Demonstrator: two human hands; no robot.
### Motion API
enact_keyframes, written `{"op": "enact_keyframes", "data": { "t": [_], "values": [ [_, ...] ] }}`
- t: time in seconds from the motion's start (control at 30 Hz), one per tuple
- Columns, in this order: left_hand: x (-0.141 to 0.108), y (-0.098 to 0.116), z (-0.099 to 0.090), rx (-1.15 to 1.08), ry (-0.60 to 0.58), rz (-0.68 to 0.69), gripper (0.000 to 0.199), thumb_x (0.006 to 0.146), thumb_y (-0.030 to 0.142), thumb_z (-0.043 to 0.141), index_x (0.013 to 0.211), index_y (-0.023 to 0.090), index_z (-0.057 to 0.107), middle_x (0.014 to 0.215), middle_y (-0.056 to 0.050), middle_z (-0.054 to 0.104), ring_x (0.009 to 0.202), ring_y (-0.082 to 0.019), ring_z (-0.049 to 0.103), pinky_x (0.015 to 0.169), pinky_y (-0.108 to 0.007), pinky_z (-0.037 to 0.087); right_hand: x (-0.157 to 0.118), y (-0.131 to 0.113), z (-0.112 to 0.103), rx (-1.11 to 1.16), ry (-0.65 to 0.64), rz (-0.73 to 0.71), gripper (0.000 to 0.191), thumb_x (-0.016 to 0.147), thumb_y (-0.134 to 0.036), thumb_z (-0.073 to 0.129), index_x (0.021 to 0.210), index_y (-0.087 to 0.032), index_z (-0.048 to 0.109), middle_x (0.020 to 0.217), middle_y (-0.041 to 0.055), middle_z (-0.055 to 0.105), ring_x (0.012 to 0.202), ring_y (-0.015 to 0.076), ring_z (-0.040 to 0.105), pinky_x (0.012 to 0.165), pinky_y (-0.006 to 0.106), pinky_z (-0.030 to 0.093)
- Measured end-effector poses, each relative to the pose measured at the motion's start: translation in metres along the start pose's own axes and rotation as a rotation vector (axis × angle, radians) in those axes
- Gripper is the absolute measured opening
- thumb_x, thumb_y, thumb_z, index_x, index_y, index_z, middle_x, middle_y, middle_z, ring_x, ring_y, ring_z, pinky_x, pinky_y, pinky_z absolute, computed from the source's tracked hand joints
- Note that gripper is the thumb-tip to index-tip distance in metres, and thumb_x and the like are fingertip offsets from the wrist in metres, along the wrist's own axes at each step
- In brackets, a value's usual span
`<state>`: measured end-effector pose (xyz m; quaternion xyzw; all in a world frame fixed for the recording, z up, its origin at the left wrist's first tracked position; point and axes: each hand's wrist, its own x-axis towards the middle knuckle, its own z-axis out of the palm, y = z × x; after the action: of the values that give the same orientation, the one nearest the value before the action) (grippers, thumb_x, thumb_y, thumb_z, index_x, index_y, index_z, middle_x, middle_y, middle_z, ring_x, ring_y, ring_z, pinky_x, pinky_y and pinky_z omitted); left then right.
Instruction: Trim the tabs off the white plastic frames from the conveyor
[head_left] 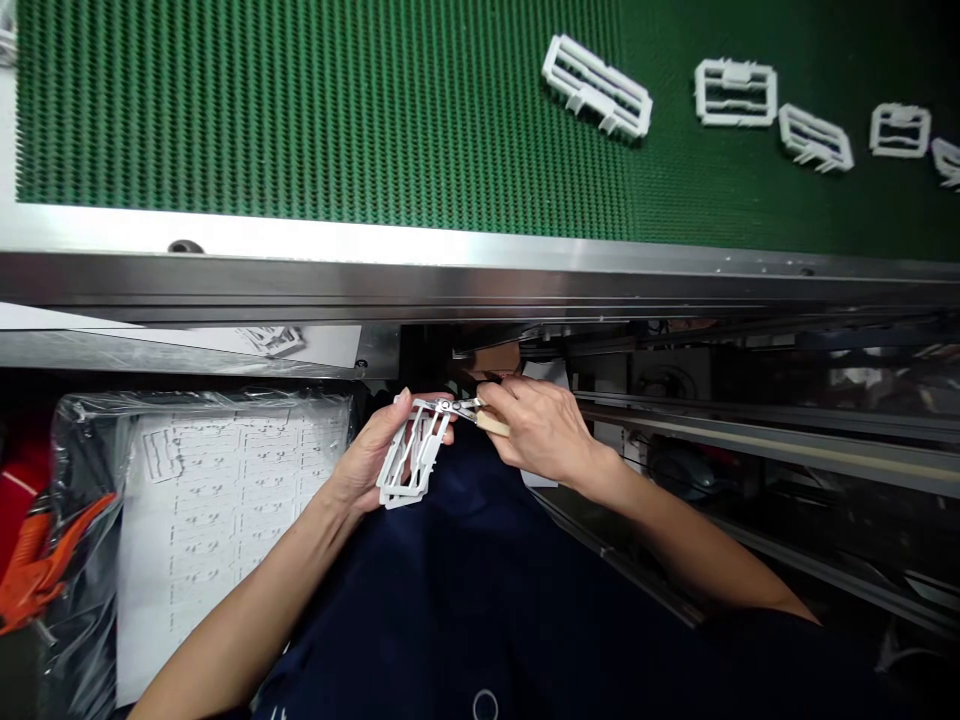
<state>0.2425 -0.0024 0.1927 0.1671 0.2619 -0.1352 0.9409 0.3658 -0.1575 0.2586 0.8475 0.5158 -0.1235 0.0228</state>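
Note:
My left hand (369,452) is closed around a white plastic frame (429,445), a slatted rectangular part held tilted in front of my dark shirt. In my right hand (541,425) is a pair of nippers (491,422) with cream-coloured handles. Their metal jaws meet the upper end of the frame; whether the blades are closed on the plastic I cannot tell. The fingers of my right hand wrap round the handles, and the fingers behind the frame are partly hidden.
Beyond a metal rail (420,250) lies a green ribbed conveyor belt (322,110) carrying several white frames (598,86) on its right side. At left, a plastic-lined box (202,400) holds printed sheets (225,530), beside an orange-handled tool (45,575). Dark metal structures fill the right.

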Motion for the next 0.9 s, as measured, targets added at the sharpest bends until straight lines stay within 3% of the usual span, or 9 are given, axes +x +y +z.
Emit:
{"op": "enact_keyframes", "data": {
  "t": [0.13, 0.53, 0.77, 0.9],
  "values": [
    [0.0001, 0.0002, -0.0005, -0.001, 0.004, -0.005, 0.038, 0.087, 0.044, 0.054, 0.105, 0.013, 0.067, 0.074, -0.009, 0.069, 0.050, -0.011, 0.056, 0.054, -0.019, 0.051, 0.0003, -0.0013, -0.0007, 0.005, 0.006, 0.006, 0.022, 0.089, -0.031, 0.042, 0.094, -0.020, 0.059, 0.076, 0.0021, 0.060, 0.068, 0.0141, 0.052, 0.065, 0.028, 0.030],
    [-0.0012, -0.0004, 0.0007, 0.055, 0.023, -0.001, 0.035, 0.086, 0.048, 0.054, 0.100, 0.022, 0.071, 0.074, -0.007, 0.069, 0.051, -0.014, 0.057, 0.048, -0.021, 0.048, 0.0004, -0.0014, -0.0012, 0.017, 0.003, 0.002, 0.021, 0.088, -0.030, 0.042, 0.093, -0.020, 0.059, 0.075, 0.0021, 0.060, 0.068, 0.0142, 0.052, 0.065, 0.028, 0.030],
    [0.0008, -0.0013, -0.0009, 0.013, 0.009, -0.016, 0.038, 0.082, 0.047, 0.060, 0.102, 0.017, 0.069, 0.074, -0.007, 0.070, 0.048, -0.012, 0.058, 0.038, -0.016, 0.044, 0.0003, -0.0022, -0.0029, 0.024, -0.033, 0.021, 0.019, 0.087, -0.029, 0.042, 0.090, -0.020, 0.059, 0.071, 0.0017, 0.060, 0.062, 0.0134, 0.052, 0.056, 0.028, 0.024],
    [0.0020, -0.0019, -0.0006, -0.047, 0.013, -0.027, 0.036, 0.088, 0.042, 0.054, 0.105, 0.012, 0.067, 0.076, -0.008, 0.070, 0.053, -0.013, 0.062, 0.042, -0.016, 0.048, 0.0018, -0.0014, -0.0027, 0.100, -0.091, 0.060, 0.019, 0.087, -0.029, 0.042, 0.089, -0.021, 0.059, 0.069, 0.0012, 0.059, 0.060, 0.0131, 0.052, 0.053, 0.028, 0.020]
  ]
}}
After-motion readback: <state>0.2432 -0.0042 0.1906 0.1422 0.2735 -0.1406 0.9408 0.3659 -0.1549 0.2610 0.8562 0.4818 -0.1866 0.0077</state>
